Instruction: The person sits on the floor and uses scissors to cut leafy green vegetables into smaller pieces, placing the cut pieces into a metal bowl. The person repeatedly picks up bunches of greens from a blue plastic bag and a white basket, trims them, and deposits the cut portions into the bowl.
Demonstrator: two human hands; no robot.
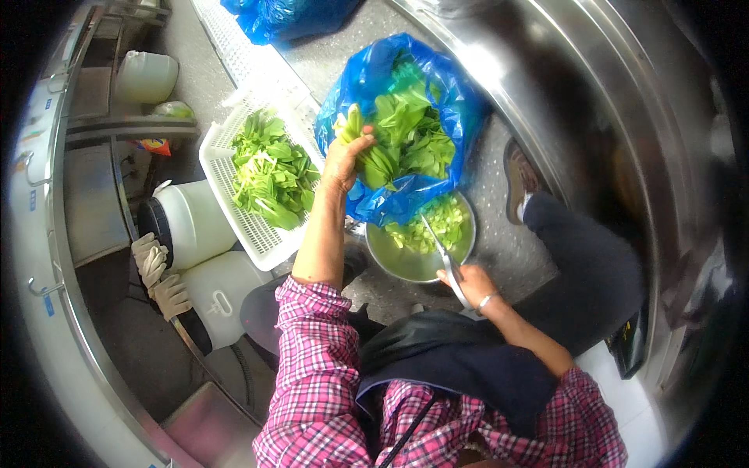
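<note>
My left hand (345,155) grips a bunch of leafy greens (374,167) by the stems, over the mouth of a blue plastic bag (360,76). More loose greens (424,137) fill the bag. In my right hand (473,285) is a pair of scissors (446,257), its blades pointing over a round metal bowl (389,263). Cut pale-green stem pieces (450,225) lie in the bowl, partly hidden by the bag's near edge. Left of my forearm, a white plastic basket (234,225) holds a heap of leafy greens (272,169).
White plastic jugs (219,298) stand at the left, with work gloves (169,292) near their caps. Another blue bag (287,17) sits at the far end. A stainless-steel counter side (556,105) curves along the right. My shoe (518,181) rests on the speckled floor (491,228).
</note>
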